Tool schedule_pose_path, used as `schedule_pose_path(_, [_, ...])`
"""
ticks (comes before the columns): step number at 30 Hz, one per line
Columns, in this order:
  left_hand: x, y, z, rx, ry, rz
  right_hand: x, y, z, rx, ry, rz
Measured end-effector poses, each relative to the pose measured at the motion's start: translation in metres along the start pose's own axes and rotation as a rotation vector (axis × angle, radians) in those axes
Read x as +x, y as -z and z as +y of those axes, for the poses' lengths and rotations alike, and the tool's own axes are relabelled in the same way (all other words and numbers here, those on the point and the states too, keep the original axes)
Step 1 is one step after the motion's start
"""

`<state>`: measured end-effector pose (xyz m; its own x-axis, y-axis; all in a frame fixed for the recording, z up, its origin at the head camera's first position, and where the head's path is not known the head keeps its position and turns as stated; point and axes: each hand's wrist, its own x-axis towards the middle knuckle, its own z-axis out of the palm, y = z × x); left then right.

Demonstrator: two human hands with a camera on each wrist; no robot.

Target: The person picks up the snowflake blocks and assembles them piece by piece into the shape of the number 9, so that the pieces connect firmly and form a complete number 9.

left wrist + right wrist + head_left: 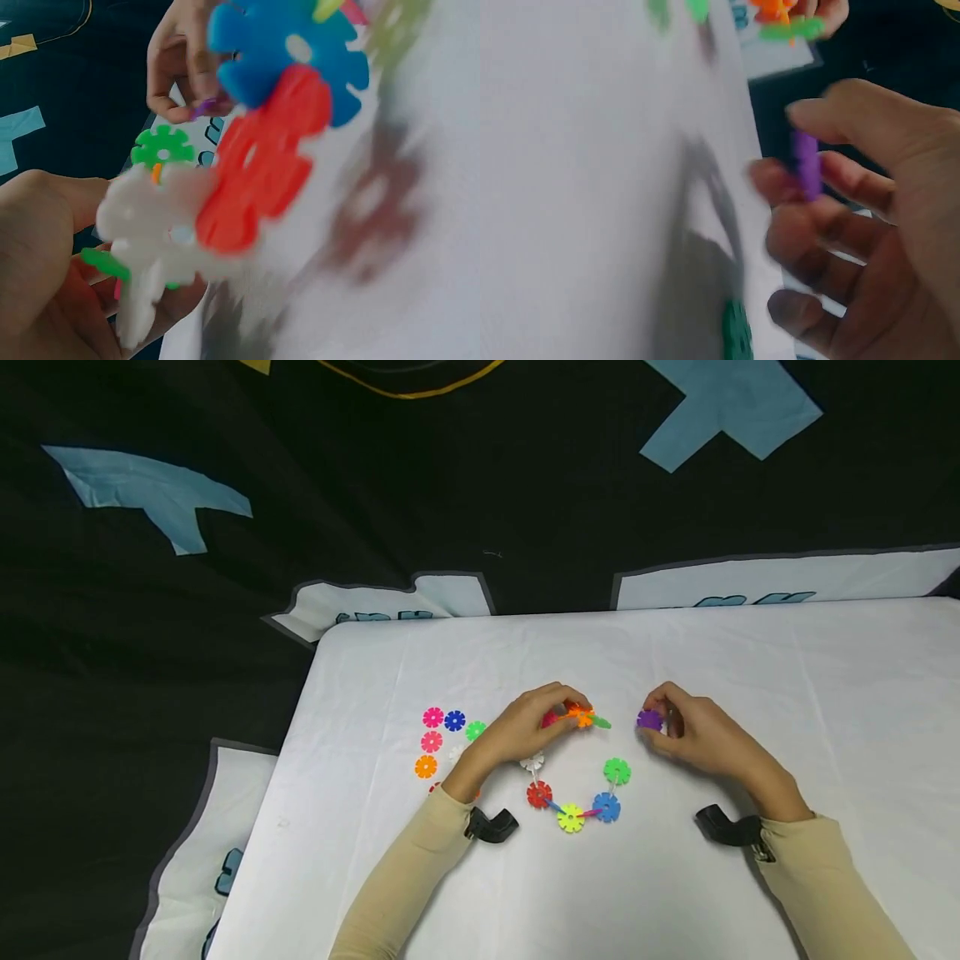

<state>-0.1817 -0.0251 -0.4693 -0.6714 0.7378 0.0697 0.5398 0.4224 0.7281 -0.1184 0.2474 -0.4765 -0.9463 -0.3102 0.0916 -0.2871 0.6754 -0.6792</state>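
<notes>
My left hand grips one end of a chain of notched plastic flower discs, fingers around an orange disc with a green disc edge-on beside it. From there the chain curves through a white disc, a red disc, a yellow disc and a blue disc to a bright green disc. Across a gap to the right, my right hand pinches a purple disc between thumb and fingertips. Edge-on, the purple disc shows above the table in the right wrist view.
Loose flower discs, among them a pink disc, a dark blue disc and an orange disc, lie left of the chain, partly behind my left forearm. A white cloth covers the table; a black cloth hangs beyond its far edge.
</notes>
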Motion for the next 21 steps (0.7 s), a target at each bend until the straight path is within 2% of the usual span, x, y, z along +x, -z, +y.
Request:
schedule_pose_path(5, [0.001, -0.001, -0.001, -0.049, 0.004, -0.004, 0.004, -0.008, -0.01, 0.382, -0.037, 0.025])
schedule_pose_path(8, [0.001, -0.001, -0.001, -0.07, 0.004, 0.005, 0.007, -0.013, -0.016, 0.534, -0.092, 0.027])
schedule_pose_path(12, [0.001, 0.0, 0.0, -0.088, 0.001, 0.013, 0.008, -0.016, -0.02, 0.558, -0.13, 0.045])
schedule_pose_path(21, [0.001, -0.001, 0.001, -0.105, -0.014, -0.001, 0.008, -0.021, -0.019, 0.54, -0.128, 0.059])
